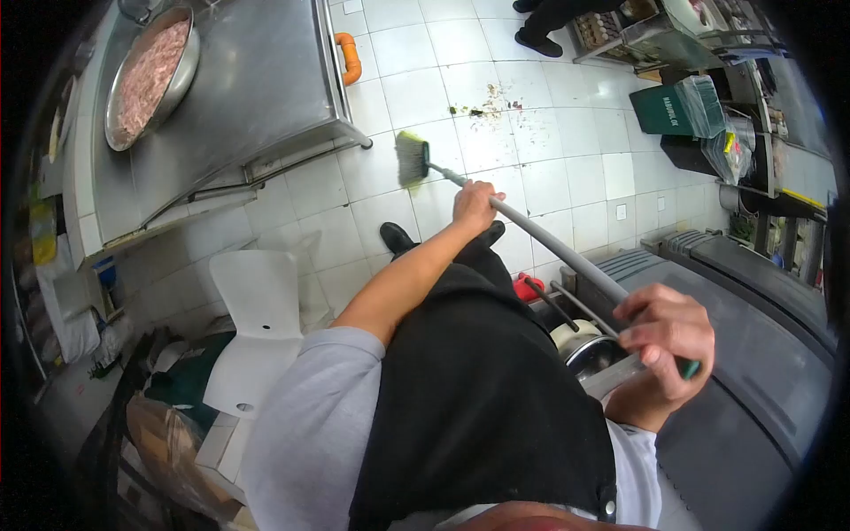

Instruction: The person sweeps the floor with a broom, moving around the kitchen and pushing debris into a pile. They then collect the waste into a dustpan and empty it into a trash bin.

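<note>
A broom with a long grey handle [567, 252] runs slantwise across the view. Its bristle head [412, 159], green and yellowish, rests on the white tiled floor [407, 96]. My left hand [475, 205] is closed around the lower part of the handle, near the head. Close to the handle's green-tipped upper end, my right hand [666, 341] is wrapped round it. Scattered debris [490, 104], dark and brownish with green bits, lies on the tiles ahead and to the right of the bristles.
A steel table [257, 80] at upper left holds a bowl of minced meat [155, 80]. A white chair [257, 292] stands at left. Another person's legs [567, 19] show at the top. A green bin [664, 108] and grey appliances [735, 327] are at right.
</note>
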`<state>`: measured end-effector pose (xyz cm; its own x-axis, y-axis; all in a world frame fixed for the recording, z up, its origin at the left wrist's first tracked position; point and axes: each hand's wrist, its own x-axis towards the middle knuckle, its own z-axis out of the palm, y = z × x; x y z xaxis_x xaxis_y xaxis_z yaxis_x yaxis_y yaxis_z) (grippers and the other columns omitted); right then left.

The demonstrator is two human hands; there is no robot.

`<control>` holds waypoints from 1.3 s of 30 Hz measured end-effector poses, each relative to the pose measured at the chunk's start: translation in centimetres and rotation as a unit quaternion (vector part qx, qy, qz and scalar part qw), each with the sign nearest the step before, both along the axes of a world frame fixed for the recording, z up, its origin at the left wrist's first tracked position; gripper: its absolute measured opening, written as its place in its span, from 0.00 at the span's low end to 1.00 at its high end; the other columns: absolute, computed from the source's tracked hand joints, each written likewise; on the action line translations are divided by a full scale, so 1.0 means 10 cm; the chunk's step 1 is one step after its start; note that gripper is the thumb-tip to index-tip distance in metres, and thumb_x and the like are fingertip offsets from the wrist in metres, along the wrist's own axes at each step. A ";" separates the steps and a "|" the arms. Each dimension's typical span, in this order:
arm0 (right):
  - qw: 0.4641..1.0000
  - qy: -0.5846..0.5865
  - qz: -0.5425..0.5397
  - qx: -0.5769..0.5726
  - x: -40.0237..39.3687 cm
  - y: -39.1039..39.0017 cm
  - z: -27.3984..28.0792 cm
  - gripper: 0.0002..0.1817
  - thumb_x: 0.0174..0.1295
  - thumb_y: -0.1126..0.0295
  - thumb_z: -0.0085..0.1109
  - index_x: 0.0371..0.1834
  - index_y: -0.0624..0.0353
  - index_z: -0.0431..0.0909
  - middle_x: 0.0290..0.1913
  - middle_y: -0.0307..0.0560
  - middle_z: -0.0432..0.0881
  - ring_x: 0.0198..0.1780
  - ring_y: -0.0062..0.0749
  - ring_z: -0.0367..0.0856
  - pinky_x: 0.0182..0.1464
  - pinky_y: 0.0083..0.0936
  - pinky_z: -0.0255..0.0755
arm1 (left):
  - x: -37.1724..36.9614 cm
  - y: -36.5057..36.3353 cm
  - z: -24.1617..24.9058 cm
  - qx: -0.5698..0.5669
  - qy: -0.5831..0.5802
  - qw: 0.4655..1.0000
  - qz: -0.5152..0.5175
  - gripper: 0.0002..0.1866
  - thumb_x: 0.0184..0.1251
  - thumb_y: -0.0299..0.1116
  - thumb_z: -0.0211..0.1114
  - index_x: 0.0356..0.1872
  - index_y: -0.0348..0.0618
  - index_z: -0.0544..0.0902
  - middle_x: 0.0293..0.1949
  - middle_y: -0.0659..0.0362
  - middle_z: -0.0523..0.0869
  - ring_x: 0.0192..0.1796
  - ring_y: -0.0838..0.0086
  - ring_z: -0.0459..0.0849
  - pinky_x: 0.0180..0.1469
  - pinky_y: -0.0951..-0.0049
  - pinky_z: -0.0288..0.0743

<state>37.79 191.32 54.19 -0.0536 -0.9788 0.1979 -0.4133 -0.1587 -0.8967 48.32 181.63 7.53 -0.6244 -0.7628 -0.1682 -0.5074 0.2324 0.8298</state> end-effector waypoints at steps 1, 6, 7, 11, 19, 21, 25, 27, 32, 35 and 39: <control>0.999 0.006 0.042 0.001 -0.08 0.02 0.05 0.16 0.68 0.64 0.68 0.30 0.69 0.88 0.19 0.48 0.80 0.20 0.40 0.77 0.35 0.40 0.81 | -0.15 0.01 0.08 0.005 0.010 1.000 -0.002 0.18 0.75 0.45 0.72 0.31 0.41 0.85 0.42 0.48 0.89 0.52 0.46 0.85 0.57 0.45 0.79; 0.977 0.019 0.214 -0.006 -0.84 0.25 0.47 0.14 0.75 0.60 0.69 0.40 0.62 0.91 0.22 0.42 0.83 0.23 0.30 0.81 0.26 0.27 0.76 | -0.49 0.03 0.48 0.004 0.092 0.991 -0.093 0.20 0.71 0.48 0.76 0.32 0.42 0.84 0.41 0.51 0.87 0.51 0.49 0.85 0.53 0.49 0.80; 0.972 0.011 0.234 -0.004 -1.05 0.35 0.58 0.15 0.76 0.59 0.69 0.41 0.61 0.92 0.23 0.42 0.84 0.24 0.29 0.82 0.25 0.25 0.74 | -0.47 0.05 0.57 -0.021 0.110 0.986 -0.121 0.20 0.71 0.49 0.76 0.32 0.42 0.83 0.39 0.51 0.86 0.49 0.49 0.85 0.51 0.50 0.80; 0.941 -0.064 0.330 -0.043 -1.90 0.60 0.70 0.18 0.74 0.50 0.73 0.40 0.54 0.92 0.26 0.39 0.88 0.26 0.26 0.85 0.22 0.21 0.71 | -0.30 0.30 0.83 -0.039 0.101 0.980 -0.166 0.22 0.69 0.49 0.78 0.27 0.42 0.80 0.32 0.51 0.84 0.39 0.48 0.84 0.42 0.50 0.78; 0.840 -0.461 -0.174 0.229 -2.55 0.16 -1.82 0.19 0.83 0.57 0.59 0.37 0.60 0.81 0.35 0.48 0.83 0.42 0.37 0.89 0.34 0.34 0.90 | -0.05 0.74 -0.79 0.104 -0.268 0.956 0.064 0.21 0.66 0.52 0.79 0.38 0.42 0.88 0.47 0.46 0.91 0.53 0.46 0.89 0.54 0.49 0.83; 0.879 -0.392 -0.116 0.244 -2.51 0.22 -1.83 0.23 0.83 0.58 0.59 0.30 0.63 0.81 0.31 0.47 0.84 0.37 0.32 0.88 0.35 0.31 0.87 | -0.24 0.68 -1.00 0.173 -0.335 0.926 0.025 0.22 0.65 0.52 0.79 0.45 0.43 0.91 0.55 0.46 0.92 0.59 0.47 0.89 0.60 0.50 0.84; 0.943 -0.302 -0.065 0.120 -2.99 0.52 -1.10 0.25 0.83 0.63 0.54 0.23 0.63 0.73 0.25 0.46 0.80 0.29 0.32 0.82 0.34 0.29 0.80 | -1.30 0.78 -0.79 0.029 -0.229 0.972 -0.055 0.23 0.66 0.53 0.78 0.47 0.42 0.91 0.50 0.46 0.92 0.56 0.48 0.90 0.61 0.51 0.83; 0.964 -0.261 -0.052 0.022 -3.20 0.65 -0.74 0.24 0.81 0.63 0.54 0.21 0.59 0.69 0.22 0.45 0.75 0.26 0.34 0.76 0.30 0.32 0.77 | -1.93 0.86 -0.73 -0.024 -0.123 0.991 -0.039 0.21 0.68 0.53 0.77 0.43 0.42 0.91 0.45 0.45 0.92 0.53 0.46 0.90 0.59 0.49 0.83; 0.993 -0.112 -0.030 -0.037 -3.38 0.73 -0.25 0.27 0.82 0.55 0.55 0.23 0.56 0.68 0.21 0.43 0.74 0.26 0.34 0.75 0.31 0.34 0.76 | -3.20 0.39 -0.11 0.043 -0.099 0.993 -0.057 0.23 0.72 0.55 0.73 0.36 0.42 0.87 0.47 0.47 0.91 0.54 0.47 0.89 0.52 0.46 0.84; 0.995 -0.081 -0.036 -0.042 -3.44 0.75 -0.04 0.29 0.82 0.45 0.55 0.26 0.56 0.71 0.24 0.43 0.77 0.28 0.35 0.78 0.32 0.32 0.79 | -3.40 0.20 0.16 0.007 -0.062 0.995 -0.073 0.23 0.73 0.56 0.74 0.36 0.42 0.87 0.42 0.45 0.90 0.47 0.47 0.89 0.50 0.49 0.82; 0.992 -0.101 -0.007 -0.081 -3.48 0.97 0.39 0.33 0.77 0.32 0.56 0.33 0.54 0.77 0.28 0.41 0.80 0.31 0.35 0.82 0.33 0.27 0.84 | -3.17 0.06 0.73 0.005 0.000 0.991 -0.136 0.23 0.72 0.53 0.75 0.35 0.40 0.86 0.42 0.44 0.89 0.47 0.46 0.88 0.51 0.50 0.82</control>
